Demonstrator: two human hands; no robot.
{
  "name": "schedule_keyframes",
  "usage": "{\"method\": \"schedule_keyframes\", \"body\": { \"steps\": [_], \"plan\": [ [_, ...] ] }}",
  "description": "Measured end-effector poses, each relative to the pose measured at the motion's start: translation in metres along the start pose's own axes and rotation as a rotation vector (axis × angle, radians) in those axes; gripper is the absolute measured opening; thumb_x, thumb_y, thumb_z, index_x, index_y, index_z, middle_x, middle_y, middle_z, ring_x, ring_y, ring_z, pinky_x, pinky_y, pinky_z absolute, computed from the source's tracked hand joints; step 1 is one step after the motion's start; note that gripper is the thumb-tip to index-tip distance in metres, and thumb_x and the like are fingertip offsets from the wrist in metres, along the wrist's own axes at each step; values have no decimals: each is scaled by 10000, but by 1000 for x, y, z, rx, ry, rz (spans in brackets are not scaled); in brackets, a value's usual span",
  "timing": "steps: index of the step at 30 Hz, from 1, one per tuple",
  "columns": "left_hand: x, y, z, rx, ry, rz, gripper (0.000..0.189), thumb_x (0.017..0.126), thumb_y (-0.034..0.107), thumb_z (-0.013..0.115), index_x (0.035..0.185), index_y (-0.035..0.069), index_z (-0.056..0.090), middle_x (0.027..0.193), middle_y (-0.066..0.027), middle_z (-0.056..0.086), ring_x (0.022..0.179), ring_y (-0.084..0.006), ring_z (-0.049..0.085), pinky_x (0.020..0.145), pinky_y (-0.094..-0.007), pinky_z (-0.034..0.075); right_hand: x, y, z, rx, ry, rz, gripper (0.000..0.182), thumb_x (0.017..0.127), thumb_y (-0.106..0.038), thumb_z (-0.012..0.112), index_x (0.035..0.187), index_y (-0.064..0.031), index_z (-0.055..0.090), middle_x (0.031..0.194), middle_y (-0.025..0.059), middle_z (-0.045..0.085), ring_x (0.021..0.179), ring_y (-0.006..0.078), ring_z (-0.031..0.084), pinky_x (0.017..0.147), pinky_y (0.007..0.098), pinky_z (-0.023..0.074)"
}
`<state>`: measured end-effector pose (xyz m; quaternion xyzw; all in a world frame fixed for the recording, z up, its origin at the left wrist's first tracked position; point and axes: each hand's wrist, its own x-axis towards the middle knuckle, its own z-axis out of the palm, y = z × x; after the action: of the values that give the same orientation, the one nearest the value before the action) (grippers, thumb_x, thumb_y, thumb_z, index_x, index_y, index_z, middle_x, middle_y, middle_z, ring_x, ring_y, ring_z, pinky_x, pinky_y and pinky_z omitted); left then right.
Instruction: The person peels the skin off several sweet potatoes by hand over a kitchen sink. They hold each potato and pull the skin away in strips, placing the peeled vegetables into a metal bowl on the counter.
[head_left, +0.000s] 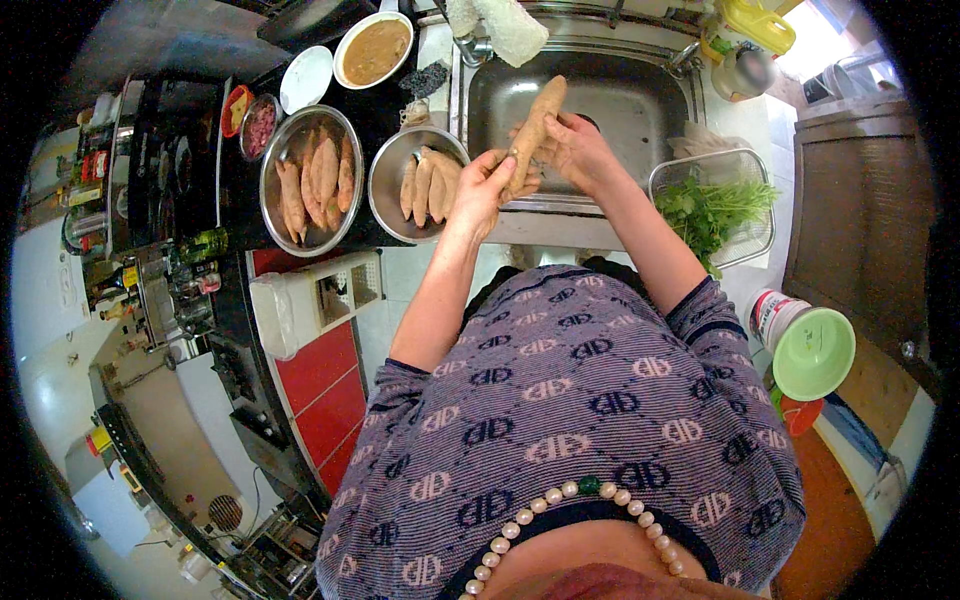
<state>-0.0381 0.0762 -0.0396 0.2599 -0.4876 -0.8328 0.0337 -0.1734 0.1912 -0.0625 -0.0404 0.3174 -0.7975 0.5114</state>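
Note:
A long tan root vegetable (541, 112), much like a sweet potato, is held tilted over the near part of a steel sink (630, 97). My left hand (487, 184) grips its lower end, the thumb laid along the skin. Higher up, my right hand (574, 146) has hold of its middle, with some fingers hidden behind it. Left of the sink, a round steel bowl (386, 202) contains several similar pale roots (431, 187). Beside that bowl, a larger steel basin (315, 240) carries several more orange-brown roots (326, 176).
A wire basket (765, 225) of leafy green herbs (705, 214) stands right of the sink. Behind the bowls are a dish of brown liquid (377, 51), a white plate (306, 79) and a small bowl of chopped pink food (261, 126). A white cloth (510, 30) drapes over the faucet.

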Motion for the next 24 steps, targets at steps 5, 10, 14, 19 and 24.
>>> {"method": "schedule_keyframes", "body": {
  "steps": [5,10,14,19,24],
  "plan": [
    [2,-4,-3,117,0,37,256,937,203,480,1035,-29,529,932,-153,629,780,-218,645,689,-316,541,-2,3,1,-46,-1,-34,414,897,-184,547,1196,64,403,1143,199,544,1074,312,552,946,415,442],
    [8,-6,-7,55,123,13,283,951,236,444,1002,-25,542,875,-111,618,707,-179,626,605,-284,523,-2,6,3,-105,-49,0,431,862,-153,598,1192,68,431,1106,184,569,1059,292,563,942,384,444],
    [13,-13,-17,106,207,-2,274,936,234,473,1032,-14,540,897,-91,605,734,-164,605,611,-272,512,-5,10,9,-233,31,-43,441,809,-143,659,1158,64,485,1066,155,584,995,245,579,893,335,459],
    [7,-11,-8,369,96,168,372,868,149,577,1195,0,482,1010,-101,584,878,-151,571,714,-267,492,1,16,7,-512,204,-53,516,709,-175,745,1123,51,537,997,106,607,884,181,579,802,296,466],
    [1,-2,-12,283,8,187,530,830,77,604,1312,1,398,1037,-116,589,853,-137,574,729,-258,480,4,20,21,-571,196,-215,567,670,-218,768,1129,33,549,965,96,622,847,159,580,784,296,462]
  ]
}}
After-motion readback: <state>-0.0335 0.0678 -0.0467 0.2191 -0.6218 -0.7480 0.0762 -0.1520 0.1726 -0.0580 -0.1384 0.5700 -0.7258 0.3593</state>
